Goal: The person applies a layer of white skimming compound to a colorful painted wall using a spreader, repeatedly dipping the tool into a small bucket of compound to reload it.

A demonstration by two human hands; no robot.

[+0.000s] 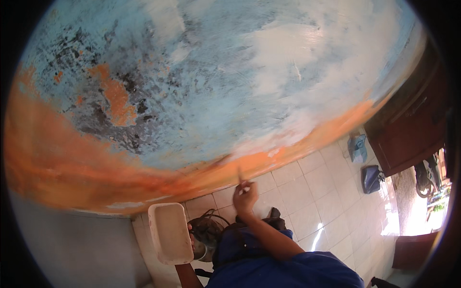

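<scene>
My right hand (246,198) is closed around a thin tool (240,174), slim and dark, with its upper end pointing at the wall's orange lower band. Blur hides its exact kind, and I cannot tell whether it touches the wall. At the lower left my left hand (192,238) grips the right side of a pale rectangular tray (181,225); most of that hand is hidden. In front of me the wall (206,96) is blue above and orange below, with whitish smeared patches, dark flaking spots and bare orange areas.
A dark bundle with a cable or strap (207,230) is beside the tray, near my legs. Light tiles (312,177) cover the floor. Toward the right are a light blue bag (357,148), a dark blue bag (371,179) and a brown door (408,129); a motorbike (426,176) stands outside.
</scene>
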